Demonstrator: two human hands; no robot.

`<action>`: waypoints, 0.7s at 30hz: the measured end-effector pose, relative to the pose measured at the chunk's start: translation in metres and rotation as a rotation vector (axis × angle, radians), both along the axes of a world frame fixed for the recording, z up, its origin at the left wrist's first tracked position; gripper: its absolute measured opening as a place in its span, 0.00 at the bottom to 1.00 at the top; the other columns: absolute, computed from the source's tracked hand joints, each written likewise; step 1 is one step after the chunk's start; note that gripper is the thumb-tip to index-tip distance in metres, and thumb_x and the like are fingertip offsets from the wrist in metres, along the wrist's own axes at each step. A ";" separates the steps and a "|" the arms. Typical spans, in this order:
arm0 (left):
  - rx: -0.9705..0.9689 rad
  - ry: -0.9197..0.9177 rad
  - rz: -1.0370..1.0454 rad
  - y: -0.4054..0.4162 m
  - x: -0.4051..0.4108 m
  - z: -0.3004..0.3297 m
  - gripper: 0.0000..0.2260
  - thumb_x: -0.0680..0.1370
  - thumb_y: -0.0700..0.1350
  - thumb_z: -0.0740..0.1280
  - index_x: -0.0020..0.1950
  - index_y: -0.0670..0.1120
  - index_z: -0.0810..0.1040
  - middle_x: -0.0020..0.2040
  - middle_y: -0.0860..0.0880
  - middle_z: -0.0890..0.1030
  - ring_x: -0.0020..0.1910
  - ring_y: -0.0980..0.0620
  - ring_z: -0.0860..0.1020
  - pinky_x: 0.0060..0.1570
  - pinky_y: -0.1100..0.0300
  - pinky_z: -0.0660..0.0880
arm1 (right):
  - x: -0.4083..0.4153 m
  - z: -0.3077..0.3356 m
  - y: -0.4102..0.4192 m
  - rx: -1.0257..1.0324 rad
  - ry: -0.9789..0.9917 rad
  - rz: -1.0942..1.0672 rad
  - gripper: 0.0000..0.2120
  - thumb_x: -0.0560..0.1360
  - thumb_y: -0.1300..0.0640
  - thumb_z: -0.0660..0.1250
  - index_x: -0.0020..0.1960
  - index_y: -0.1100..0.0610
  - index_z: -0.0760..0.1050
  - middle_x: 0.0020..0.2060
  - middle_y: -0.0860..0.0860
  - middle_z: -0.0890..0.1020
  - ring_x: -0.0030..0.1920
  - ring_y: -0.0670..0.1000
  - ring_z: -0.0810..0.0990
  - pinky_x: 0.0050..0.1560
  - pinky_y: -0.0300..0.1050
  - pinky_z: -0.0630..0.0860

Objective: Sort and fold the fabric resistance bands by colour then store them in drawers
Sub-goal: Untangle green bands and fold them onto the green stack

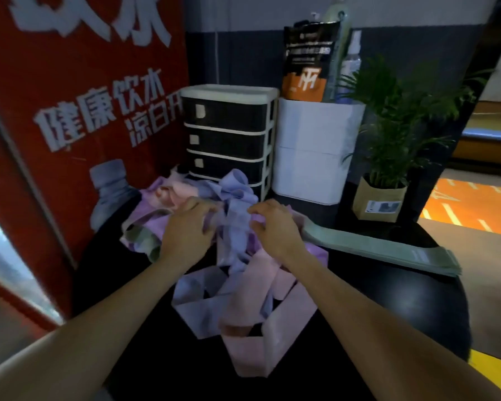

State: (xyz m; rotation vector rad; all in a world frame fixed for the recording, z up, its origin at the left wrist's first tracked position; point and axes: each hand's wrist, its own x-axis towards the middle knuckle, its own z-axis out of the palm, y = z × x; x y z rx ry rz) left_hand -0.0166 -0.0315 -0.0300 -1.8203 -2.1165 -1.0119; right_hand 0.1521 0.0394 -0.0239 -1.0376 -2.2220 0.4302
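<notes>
Right in front of the black drawer unit (pixel 227 134), on the dark bench (pixel 402 299), lies a tangled heap of bands (pixel 237 279) in lilac, pink and blue. Both hands are buried in it: the left hand (pixel 190 227) curls its fingers around a lilac strip, the right hand (pixel 275 227) pinches a blue one. Right of the drawers, past the heap, a flat stack of green bands (pixel 388 250) rests, with a potted plant (pixel 388 157) behind it.

Big tangled heap of fabric resistance bands (pixel 237 273) in lilac, pink, purple and sage on the black table. A neat flat stack of green bands (pixel 388 250) lies to its right. The dark four-drawer unit (pixel 226 137) stands behind, drawers closed.
</notes>
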 end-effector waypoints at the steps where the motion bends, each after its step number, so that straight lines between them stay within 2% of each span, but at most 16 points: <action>1: -0.001 0.003 0.022 -0.012 -0.011 -0.003 0.18 0.68 0.34 0.70 0.57 0.42 0.78 0.56 0.42 0.76 0.54 0.40 0.75 0.51 0.51 0.72 | -0.011 -0.001 -0.006 -0.002 -0.010 0.023 0.13 0.74 0.64 0.65 0.58 0.62 0.77 0.57 0.60 0.77 0.59 0.61 0.74 0.62 0.48 0.67; 5: -0.003 -0.016 0.131 -0.048 -0.050 -0.015 0.20 0.64 0.34 0.71 0.55 0.41 0.78 0.56 0.42 0.77 0.57 0.40 0.72 0.56 0.50 0.70 | -0.044 -0.004 -0.026 -0.031 -0.100 0.080 0.16 0.77 0.61 0.63 0.64 0.60 0.73 0.61 0.58 0.73 0.62 0.59 0.69 0.61 0.48 0.67; 8: 0.040 0.026 0.146 -0.065 -0.057 -0.022 0.13 0.64 0.34 0.70 0.47 0.38 0.78 0.49 0.38 0.78 0.52 0.43 0.70 0.50 0.51 0.71 | -0.061 -0.009 -0.037 -0.030 -0.112 0.120 0.15 0.75 0.63 0.64 0.62 0.60 0.75 0.58 0.59 0.74 0.59 0.60 0.72 0.59 0.48 0.68; 9: 0.047 0.017 0.150 -0.067 -0.059 -0.026 0.12 0.65 0.34 0.71 0.47 0.37 0.78 0.49 0.37 0.77 0.52 0.42 0.70 0.48 0.50 0.73 | -0.065 -0.011 -0.040 -0.031 -0.125 0.129 0.15 0.74 0.63 0.64 0.61 0.60 0.75 0.57 0.59 0.74 0.58 0.61 0.72 0.59 0.48 0.68; 11: 0.008 -0.141 0.176 -0.067 -0.062 -0.033 0.16 0.69 0.36 0.72 0.55 0.39 0.76 0.58 0.37 0.75 0.56 0.39 0.73 0.52 0.48 0.73 | -0.070 -0.014 -0.043 -0.034 -0.174 0.129 0.15 0.75 0.62 0.64 0.61 0.59 0.75 0.57 0.58 0.74 0.58 0.60 0.72 0.60 0.48 0.68; 13: -0.045 -0.253 0.185 -0.065 -0.068 -0.042 0.20 0.72 0.37 0.71 0.63 0.42 0.74 0.63 0.40 0.73 0.58 0.39 0.75 0.55 0.51 0.72 | -0.072 -0.016 -0.044 -0.032 -0.205 0.116 0.15 0.75 0.61 0.64 0.62 0.58 0.75 0.58 0.58 0.74 0.58 0.59 0.71 0.60 0.48 0.68; 16: 0.009 -0.294 0.158 -0.061 -0.068 -0.042 0.13 0.73 0.35 0.68 0.57 0.42 0.79 0.56 0.42 0.80 0.53 0.43 0.78 0.50 0.60 0.70 | -0.071 -0.017 -0.042 -0.026 -0.198 0.116 0.14 0.75 0.61 0.64 0.60 0.58 0.75 0.57 0.57 0.74 0.57 0.58 0.71 0.59 0.48 0.68; 18: 0.040 -0.301 0.149 -0.057 -0.066 -0.032 0.08 0.74 0.35 0.67 0.52 0.40 0.80 0.50 0.42 0.81 0.49 0.45 0.79 0.47 0.62 0.69 | -0.071 -0.015 -0.039 -0.019 -0.172 0.121 0.12 0.73 0.62 0.65 0.56 0.58 0.77 0.53 0.58 0.76 0.55 0.58 0.72 0.56 0.49 0.69; 21: 0.034 -0.337 0.085 -0.045 -0.064 -0.009 0.06 0.75 0.36 0.66 0.50 0.39 0.81 0.48 0.43 0.82 0.47 0.46 0.79 0.48 0.61 0.70 | -0.069 -0.010 -0.033 -0.008 -0.105 0.140 0.10 0.71 0.62 0.67 0.52 0.60 0.79 0.49 0.58 0.77 0.51 0.59 0.74 0.52 0.51 0.71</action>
